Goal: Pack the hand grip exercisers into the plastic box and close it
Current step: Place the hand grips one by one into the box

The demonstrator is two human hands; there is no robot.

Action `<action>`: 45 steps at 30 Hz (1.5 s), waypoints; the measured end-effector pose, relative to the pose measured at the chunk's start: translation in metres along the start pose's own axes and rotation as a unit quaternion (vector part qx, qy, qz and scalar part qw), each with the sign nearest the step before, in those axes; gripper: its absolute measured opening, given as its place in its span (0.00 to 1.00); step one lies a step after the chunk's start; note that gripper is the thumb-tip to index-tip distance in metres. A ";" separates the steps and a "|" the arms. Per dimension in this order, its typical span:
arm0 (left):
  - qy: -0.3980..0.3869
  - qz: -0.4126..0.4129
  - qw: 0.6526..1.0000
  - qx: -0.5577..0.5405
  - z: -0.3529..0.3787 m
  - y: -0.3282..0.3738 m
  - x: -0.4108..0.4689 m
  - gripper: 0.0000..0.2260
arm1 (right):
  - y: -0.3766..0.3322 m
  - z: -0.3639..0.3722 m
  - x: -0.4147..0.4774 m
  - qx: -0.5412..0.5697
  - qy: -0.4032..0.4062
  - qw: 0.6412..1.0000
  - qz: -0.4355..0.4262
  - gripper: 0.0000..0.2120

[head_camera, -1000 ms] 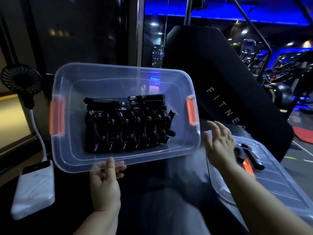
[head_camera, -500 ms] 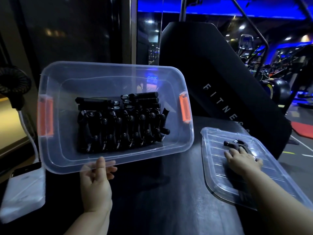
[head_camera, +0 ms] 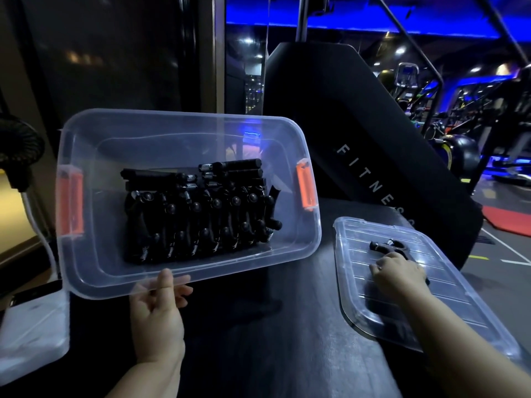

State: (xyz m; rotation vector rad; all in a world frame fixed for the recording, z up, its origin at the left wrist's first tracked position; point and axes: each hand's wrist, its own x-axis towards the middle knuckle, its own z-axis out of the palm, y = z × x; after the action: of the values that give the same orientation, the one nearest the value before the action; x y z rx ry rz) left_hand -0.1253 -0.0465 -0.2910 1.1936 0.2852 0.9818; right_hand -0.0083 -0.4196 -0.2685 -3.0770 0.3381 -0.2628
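Right hand (head_camera: 399, 272), lower right of frame, apparently closes on the last black sprung hand grip exerciser (head_camera: 388, 247) atop the clear ribbed lid (head_camera: 373, 305); left hand (head_camera: 156, 311) grips the tilted clear plastic box (head_camera: 94, 271), leftward.

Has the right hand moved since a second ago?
Yes. The right hand went from hovering at the lid's near-left edge to down and right onto the lid, over the loose exerciser.

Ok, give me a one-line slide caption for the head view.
Left hand tilts the clear plastic box of packed hand grip exercisers while right hand reaches the last exerciser on the lid.
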 end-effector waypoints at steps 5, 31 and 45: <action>-0.006 0.000 1.000 -0.003 0.000 0.001 0.000 0.07 | -0.018 -0.003 -0.020 -0.006 0.005 0.998 -0.069 0.16; 0.000 0.000 1.000 -0.003 0.000 0.000 0.000 0.07 | -0.011 -0.006 0.006 0.027 -0.063 0.997 -0.047 0.22; -0.004 0.002 1.000 0.002 0.000 0.001 -0.001 0.08 | -0.022 -0.022 0.003 0.031 -0.004 0.998 -0.057 0.12</action>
State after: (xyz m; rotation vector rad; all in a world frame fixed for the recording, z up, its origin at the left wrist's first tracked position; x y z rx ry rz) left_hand -0.1264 -0.0468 -0.2907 1.2010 0.2788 0.9794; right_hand -0.0042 -0.3996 -0.2446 -3.0396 0.1499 -0.2589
